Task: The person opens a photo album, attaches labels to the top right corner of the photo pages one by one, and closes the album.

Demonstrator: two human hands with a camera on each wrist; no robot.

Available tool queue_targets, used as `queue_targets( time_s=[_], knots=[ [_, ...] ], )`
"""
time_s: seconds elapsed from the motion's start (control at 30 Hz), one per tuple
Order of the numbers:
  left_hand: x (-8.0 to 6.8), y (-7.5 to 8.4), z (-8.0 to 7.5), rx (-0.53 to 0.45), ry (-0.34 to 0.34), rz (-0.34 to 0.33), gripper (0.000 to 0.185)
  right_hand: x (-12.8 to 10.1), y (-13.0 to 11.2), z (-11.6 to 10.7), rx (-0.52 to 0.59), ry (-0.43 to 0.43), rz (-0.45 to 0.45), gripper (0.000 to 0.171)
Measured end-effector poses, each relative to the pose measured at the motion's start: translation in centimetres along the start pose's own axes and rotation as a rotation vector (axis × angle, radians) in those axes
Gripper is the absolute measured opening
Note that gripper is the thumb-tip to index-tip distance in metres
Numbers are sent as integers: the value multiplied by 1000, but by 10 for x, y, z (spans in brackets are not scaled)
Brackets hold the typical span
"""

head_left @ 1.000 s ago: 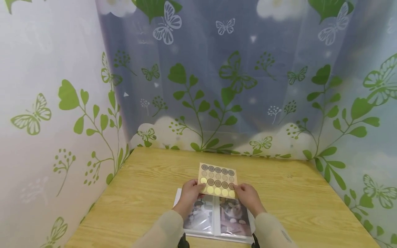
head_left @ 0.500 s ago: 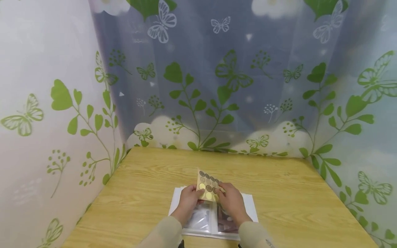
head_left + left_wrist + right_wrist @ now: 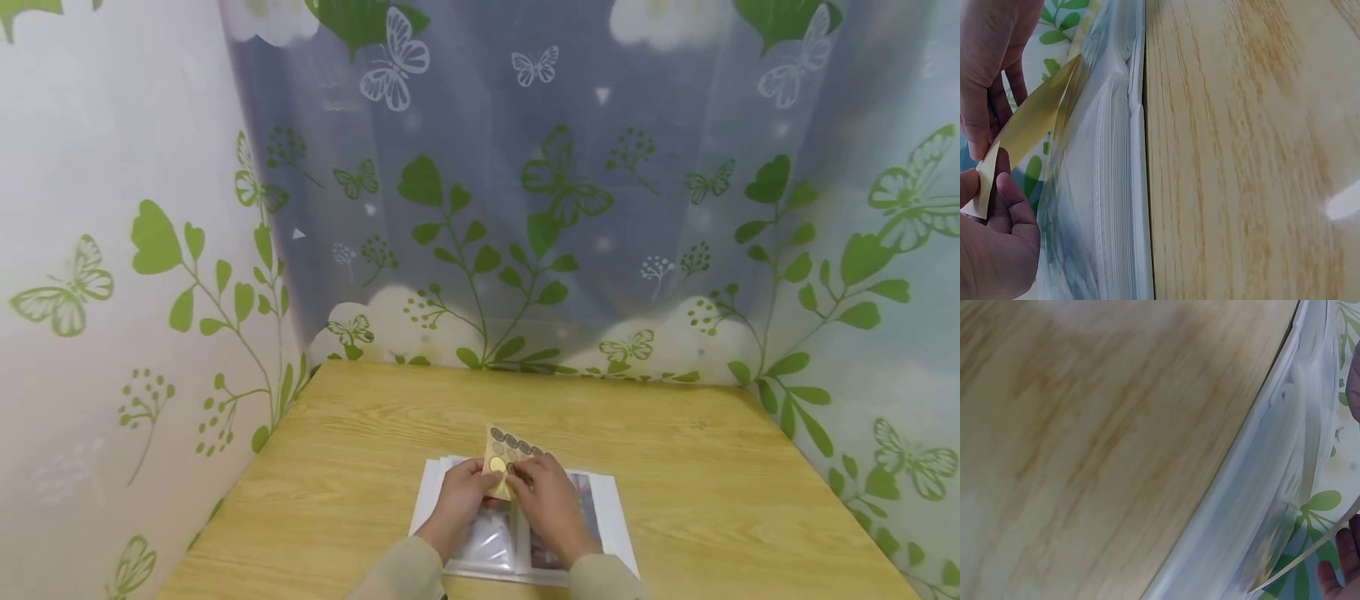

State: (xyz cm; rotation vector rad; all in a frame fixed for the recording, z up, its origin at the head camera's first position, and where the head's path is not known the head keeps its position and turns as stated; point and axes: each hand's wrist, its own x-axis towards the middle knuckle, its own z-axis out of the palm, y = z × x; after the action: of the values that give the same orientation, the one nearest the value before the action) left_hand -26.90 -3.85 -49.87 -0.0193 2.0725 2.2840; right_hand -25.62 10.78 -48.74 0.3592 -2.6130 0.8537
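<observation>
A tan sticker sheet with rows of round gold and dark stickers is held up over an open photo album. My left hand pinches the sheet's lower left part, thumb on its front by a gold sticker. My right hand has its thumb and fingertips on the sheet near that sticker, covering much of its right side. In the left wrist view, the sheet bends between both hands, its gold-toned surface showing. The right wrist view catches the sheet's thin edge beside my right fingers.
The album's clear plastic pockets hold photos and lie under my forearms. It rests on a wood-grain table. Fabric printed with leaves and butterflies hangs behind and along both sides of the table.
My right hand has moved left from the sheet's right edge to the gold sticker near my left thumb. The sheet has become bent and sits slightly lower.
</observation>
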Motion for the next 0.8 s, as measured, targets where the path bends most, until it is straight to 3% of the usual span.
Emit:
queue_targets(
  time_s=[0.37, 0.8],
  knots=[
    [0, 1, 0, 42, -15, -15, 25, -2, -3, -3, 23, 20, 56, 22],
    [0, 0, 2, 31, -27, -7, 20, -2, -5, 0, -44, 47, 88, 15]
  ],
)
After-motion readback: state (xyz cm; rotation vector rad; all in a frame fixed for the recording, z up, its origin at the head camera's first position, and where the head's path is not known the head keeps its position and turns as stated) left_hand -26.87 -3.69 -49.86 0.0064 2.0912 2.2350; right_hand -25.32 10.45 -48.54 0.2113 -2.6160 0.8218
